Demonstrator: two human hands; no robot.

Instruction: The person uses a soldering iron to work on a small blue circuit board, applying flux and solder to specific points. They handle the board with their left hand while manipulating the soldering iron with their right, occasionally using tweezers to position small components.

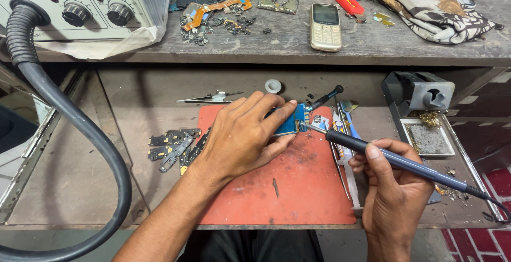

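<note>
The left hand (242, 134) is lying palm-down on the red work mat (298, 193), its fingers curled and pinching a small blue circuit board (291, 122) between thumb and fingertips, holding it against the mat near the mat's upper edge; the right hand (391, 187) is wrapped around the dark handle of a soldering iron (396, 160), gripping it like a pen, and the iron's metal tip is touching the right edge of the blue board; the iron's cord is running off to the right past the hand. Just beside the board on the right, tweezers and a blue-handled tool (347, 117) are lying along the mat's edge; a dark screwdriver (326, 98) is resting above the board, and a small white ring (273, 86) is sitting near it on the lower shelf. To the left of the mat, a cluster of dark phone parts (173, 146) is lying on the shelf; a thick grey hose (80, 129) is curving down from the hot-air station (80, 6) at the upper left. On the upper bench, a beige keypad phone (325, 27) is lying flat near a patterned cloth (431, 4); at the right, a grey iron stand (423, 94) is standing over a tray with brass wool.
</note>
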